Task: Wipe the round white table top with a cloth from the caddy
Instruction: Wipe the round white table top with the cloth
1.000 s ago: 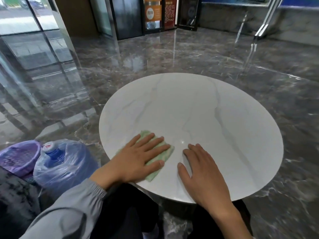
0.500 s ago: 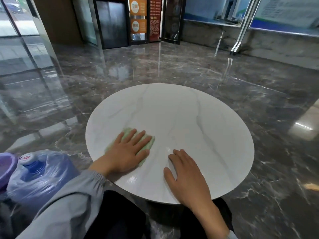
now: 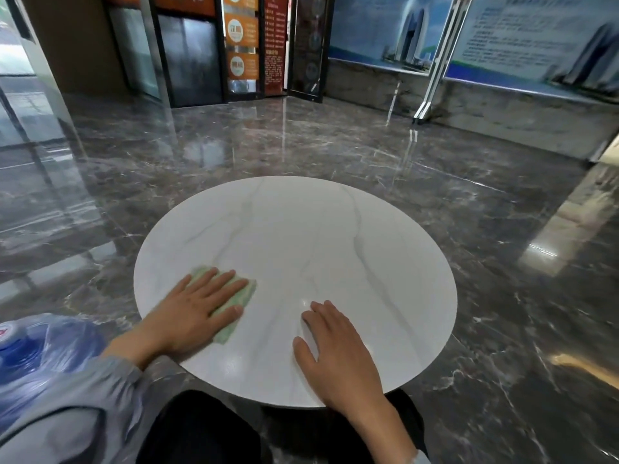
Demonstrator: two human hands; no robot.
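The round white table top [image 3: 301, 256] lies level in front of the person, and both hands rest on its near part. The left hand [image 3: 194, 311] is laid palm-down with its fingers [image 3: 221, 283] spread and straight, pointing away from the person and a little to the right; it presses flat on the green cloth [image 3: 239, 298] rather than clutching it, so the hand is open. Its forearm reaches in from the lower left, in a grey sleeve [image 3: 83, 406] gathered at the wrist.

The cloth is folded flat under the left palm and fingers. Its edges show beyond the fingertips on the far side and past the thumb on the right, down to a corner beside the heel of the hand. Its long axis runs from near the person, by the thumb side, away toward the upper left, roughly along the line of the fingers.

The right hand [image 3: 338, 356] lies to the right of the cloth, apart from it, nearer the table's front edge. It too is open and palm-down, holding nothing, fingers close together and pointing away and slightly left, thumb spread toward the left hand. Its bare forearm comes up from the bottom of the view.

To the left of the left arm, below table level, stands a blue water jug [image 3: 43, 349] wrapped in clear plastic.
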